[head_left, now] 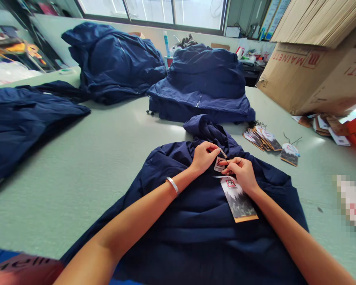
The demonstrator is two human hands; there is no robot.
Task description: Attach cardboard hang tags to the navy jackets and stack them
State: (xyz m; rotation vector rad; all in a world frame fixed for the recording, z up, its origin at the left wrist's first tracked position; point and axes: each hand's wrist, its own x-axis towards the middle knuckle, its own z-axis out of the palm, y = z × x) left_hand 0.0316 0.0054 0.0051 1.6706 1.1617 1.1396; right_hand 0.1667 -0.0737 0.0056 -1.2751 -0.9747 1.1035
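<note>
Navy hooded jacket (178, 237) spread over worktable (112, 158), near edge. Printed hang tag (239, 202) on it, near side of right hand (245, 176), which is closer; long axis slants near-right. Left hand (203, 159) pinches collar strip (222, 153). Right: fingertips at tag cord, can't tell if closed.

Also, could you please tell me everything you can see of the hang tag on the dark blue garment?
The hang tag is a flat rectangle, apparently stiff card: white upper part with a red-framed black logo, a grey forest picture below, an orange strip at the bottom end. It lies slanted on the dark blue garment. The right hand is at its upper end; I cannot tell if they touch.
</note>
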